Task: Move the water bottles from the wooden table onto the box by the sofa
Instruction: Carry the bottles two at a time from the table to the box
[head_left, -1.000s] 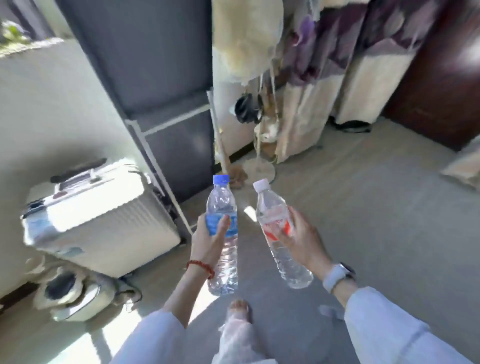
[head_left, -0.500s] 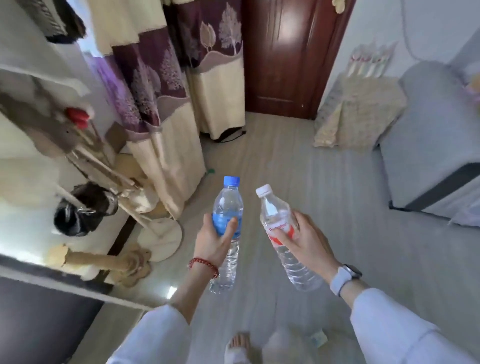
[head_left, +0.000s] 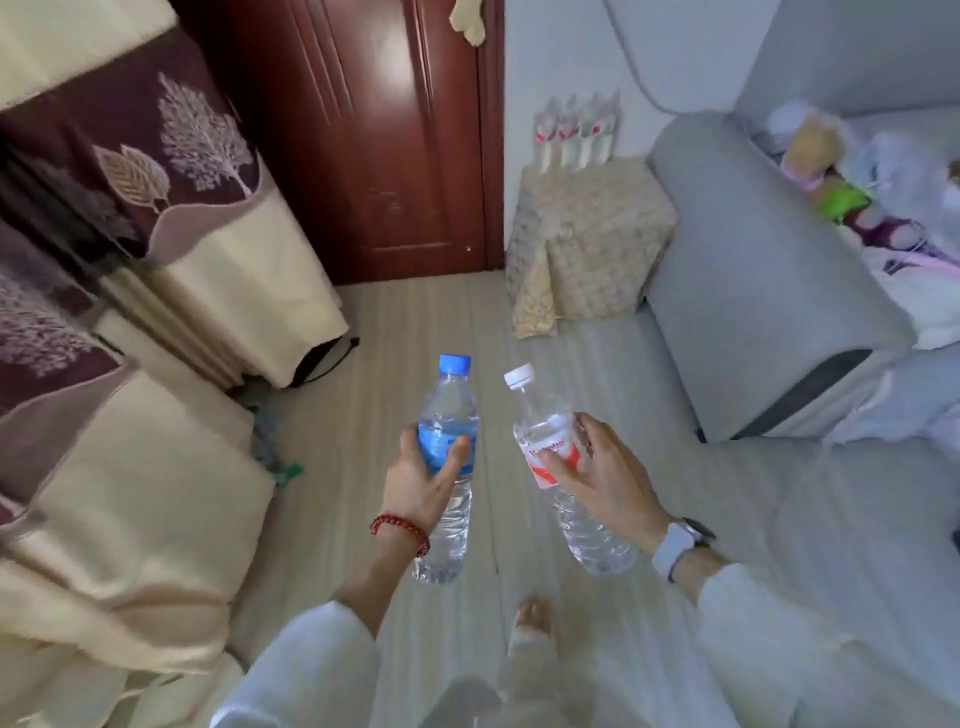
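My left hand grips a clear water bottle with a blue cap and blue label, held upright in front of me. My right hand grips a second clear bottle with a white cap and red-and-white label, tilted a little to the left. Both bottles hang above the floor. Ahead on the right stands the box, draped in a beige patterned cloth, right beside the grey sofa. Several slim packets stand along its back edge.
A dark red wooden door is straight ahead. Purple and cream curtains hang along the left. Soft toys and cloths lie on the sofa seat. Pale wooden floor stretches from me to the box. My foot shows below.
The view has swung to the right: the suitcase and coat stand have left the picture, and the door, box and sofa have come closer. Both hands keep holding their bottles.
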